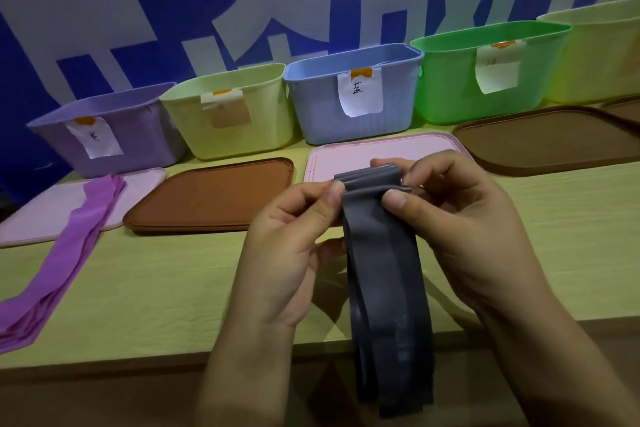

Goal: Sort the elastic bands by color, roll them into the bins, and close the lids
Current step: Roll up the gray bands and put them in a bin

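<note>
You are at a pale yellow-green table (173, 288) with a brown front edge, set against a blue wall (104, 28) painted with large white characters. Take the light blue bin (353, 94) as your landmark: it stands open in the middle of a row of five along the wall. To its left come a pale yellow-green bin (228, 114) and then a purple bin (110, 135); to its right a bright green bin (485, 69) and then a pale yellow bin (599, 52). Lids lie flat in front of the row: a pink lid (381, 152) just before the blue bin, a brown lid (214, 198) to that one's left, another pink lid (45, 211) further left, and a brown lid (547, 139) to the right.

The grey elastic bands (384, 270) are in your hands, in front of the blue bin and above the near pink lid. They are flat, matte and dark, their top end folded over into a small roll, the rest hanging past the table edge. Your left hand (287, 246) pinches the roll's left side between thumb and curled fingers; your right hand (460, 225) pinches its right side likewise. A stack of purple bands (69, 253) lies across the far-left pink lid and onto the table.

The bins' paper labels are too blurred to read, and the frame cuts off the yellow bin
</note>
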### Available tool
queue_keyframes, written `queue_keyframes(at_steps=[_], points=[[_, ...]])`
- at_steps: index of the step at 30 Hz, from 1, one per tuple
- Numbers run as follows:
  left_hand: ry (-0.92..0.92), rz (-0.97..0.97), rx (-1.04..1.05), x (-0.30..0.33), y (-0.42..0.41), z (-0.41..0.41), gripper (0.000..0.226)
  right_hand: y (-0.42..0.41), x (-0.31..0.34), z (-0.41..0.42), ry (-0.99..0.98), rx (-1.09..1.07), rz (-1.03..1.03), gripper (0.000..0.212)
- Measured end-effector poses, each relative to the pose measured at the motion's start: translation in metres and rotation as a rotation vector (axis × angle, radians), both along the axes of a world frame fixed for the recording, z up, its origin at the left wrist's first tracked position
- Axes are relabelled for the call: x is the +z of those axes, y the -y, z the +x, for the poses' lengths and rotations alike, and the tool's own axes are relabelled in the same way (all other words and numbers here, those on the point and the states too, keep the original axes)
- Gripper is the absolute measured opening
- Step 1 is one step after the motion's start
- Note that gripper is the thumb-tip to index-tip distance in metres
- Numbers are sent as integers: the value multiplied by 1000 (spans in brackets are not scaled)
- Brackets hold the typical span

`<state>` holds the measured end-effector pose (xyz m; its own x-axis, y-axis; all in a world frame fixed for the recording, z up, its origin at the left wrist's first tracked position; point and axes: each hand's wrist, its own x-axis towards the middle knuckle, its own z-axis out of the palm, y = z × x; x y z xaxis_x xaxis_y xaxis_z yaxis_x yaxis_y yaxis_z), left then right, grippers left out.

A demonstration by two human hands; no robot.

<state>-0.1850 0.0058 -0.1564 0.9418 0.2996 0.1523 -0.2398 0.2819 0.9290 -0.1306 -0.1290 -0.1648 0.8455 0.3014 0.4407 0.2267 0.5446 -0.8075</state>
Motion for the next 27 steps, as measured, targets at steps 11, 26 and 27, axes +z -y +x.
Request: queue_keyframes(at_steps=[11,26,27], points=[[15,51,-25,2,0,-4,11,2,0,-4,14,-51,-45,22],[401,896,204,10,-9,-12,34,5,5,-12,106,-106,-99,39],[432,945,239,13,-9,-10,31,5,7,-11,130,-102,-114,37]])
